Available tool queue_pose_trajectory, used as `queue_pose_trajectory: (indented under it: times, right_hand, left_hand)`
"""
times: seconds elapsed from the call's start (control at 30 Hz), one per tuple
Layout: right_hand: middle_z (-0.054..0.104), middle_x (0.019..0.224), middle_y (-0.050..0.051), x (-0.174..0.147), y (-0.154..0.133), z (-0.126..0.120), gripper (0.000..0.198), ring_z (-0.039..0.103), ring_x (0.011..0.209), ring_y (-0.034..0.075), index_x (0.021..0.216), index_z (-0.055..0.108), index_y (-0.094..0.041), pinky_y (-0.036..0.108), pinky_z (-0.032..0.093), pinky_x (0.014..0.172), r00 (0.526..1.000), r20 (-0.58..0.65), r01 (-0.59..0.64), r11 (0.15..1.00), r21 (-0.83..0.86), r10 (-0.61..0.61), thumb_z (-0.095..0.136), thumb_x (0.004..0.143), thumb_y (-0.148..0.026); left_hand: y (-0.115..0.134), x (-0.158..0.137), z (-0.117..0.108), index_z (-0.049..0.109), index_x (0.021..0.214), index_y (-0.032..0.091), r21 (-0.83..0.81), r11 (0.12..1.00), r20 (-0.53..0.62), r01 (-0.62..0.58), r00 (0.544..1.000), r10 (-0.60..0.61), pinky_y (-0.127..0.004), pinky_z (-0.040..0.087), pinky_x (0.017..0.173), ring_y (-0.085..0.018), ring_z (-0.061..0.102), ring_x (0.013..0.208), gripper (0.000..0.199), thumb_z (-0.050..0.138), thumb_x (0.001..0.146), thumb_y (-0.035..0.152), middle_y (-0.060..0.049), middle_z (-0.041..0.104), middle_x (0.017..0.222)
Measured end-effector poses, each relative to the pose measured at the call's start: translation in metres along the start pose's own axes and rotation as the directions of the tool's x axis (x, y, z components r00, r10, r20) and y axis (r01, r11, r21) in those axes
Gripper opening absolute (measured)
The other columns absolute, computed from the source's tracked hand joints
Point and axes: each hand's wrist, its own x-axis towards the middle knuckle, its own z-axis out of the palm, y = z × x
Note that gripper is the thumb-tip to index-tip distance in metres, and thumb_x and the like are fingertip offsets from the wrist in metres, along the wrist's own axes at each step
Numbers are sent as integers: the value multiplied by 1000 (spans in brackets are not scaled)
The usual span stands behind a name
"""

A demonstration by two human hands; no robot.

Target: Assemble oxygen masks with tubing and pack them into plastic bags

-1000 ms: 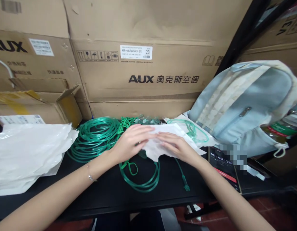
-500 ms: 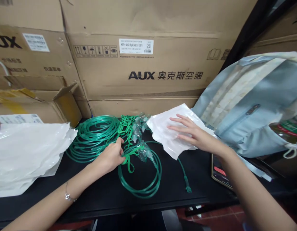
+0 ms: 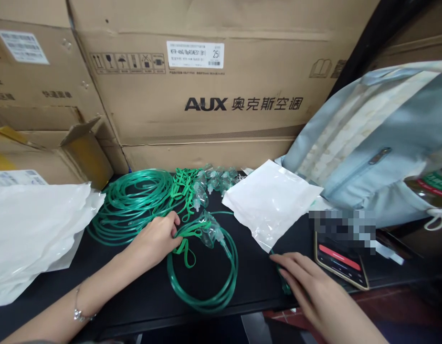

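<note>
Right hand point(image 3: 316, 284) moved to tube end point(image 3: 286, 287), left hand point(image 3: 158, 238) pinching coil point(image 3: 206, 305)

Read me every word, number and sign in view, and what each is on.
"AUX 奥克斯空调": large brown cardboard box.
"KFR-46G/BpR3AES1(B1)" and "25": white rectangular label on that box; finer print too small.
Up-arrow, glass, umbrella and open-book signs: same box.
"快递面单": brown cardboard box at far left.
Too small or blurred: white barcode label, gold-edged phone's screen, clear bottle's green-and-red label.
</note>
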Motion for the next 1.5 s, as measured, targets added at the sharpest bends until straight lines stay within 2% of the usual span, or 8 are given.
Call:
queue_pose_trajectory:
  times: [0.2,0.43,0.6,0.77,0.97,1.1,1.33,1.5]
  right_hand:
    - [58,94,8,9,-15,13,36,58,83,15,108,56,-20,23,51,69,920,200,296,931,212,-338,36,82,-6]
    - [60,83,4,28,-45,26,18,55,72,14,91,57,-19,25,46,61,854,68,507,855,111,-516,40,88,-13]
    - [60,88,7,42,-60,30,14,55,83,17,93,56,-17,30,46,72,880,-36,473,868,151,-473,44,86,-16]
    - [59,88,5,61,-74,34,14,54,79,15,96,55,-16,26,45,64,873,35,472,861,187,-486,44,87,-18]
    - [59,81,3,63,-71,53,15,52,74,16,96,57,-16,26,44,60,858,107,481,860,172,-502,45,87,-20]
    - [60,79,3,61,-67,56,15,51,73,15,96,58,-15,25,45,62,853,84,486,843,231,-515,46,87,-19]
    - [60,78,5,62,-66,54,20,51,73,14,96,60,-12,24,45,64,833,61,509,805,304,-549,42,89,-17]
    - [60,82,6,60,-65,52,23,51,77,15,103,58,-12,25,47,67,844,73,473,803,363,-531,40,88,-13]
  left_hand:
    - [8,-2,-2,46,77,20,-25,1000,-39,-3,999,2,-26,39,57,-17,55,64,12,50,67,23,2,57,64]
    - [16,-14,-9,52,79,22,132,991,-79,-20,996,31,-27,40,56,-20,58,74,13,55,73,33,-1,59,84]
    - [15,-19,0,63,74,21,149,977,-101,-151,981,167,-37,43,79,-24,56,96,15,54,78,33,-5,57,104]
    - [8,-22,8,62,99,19,247,931,-263,-269,906,331,-45,38,89,-27,46,113,28,38,86,17,-12,51,121]
    - [-1,-18,-5,60,104,24,222,786,52,-577,812,581,-34,40,88,-19,54,104,42,39,77,0,-5,59,114]
    - [3,-11,-8,67,85,21,224,797,46,-562,822,567,-33,42,80,-20,59,89,22,48,80,11,-4,65,96]
    - [22,5,2,65,82,17,82,894,-225,-440,866,447,-24,46,64,-16,62,70,14,54,77,11,-2,67,78]
    - [26,6,18,65,83,16,124,816,-127,-564,807,577,-28,48,79,-19,62,88,24,46,76,3,-7,66,92]
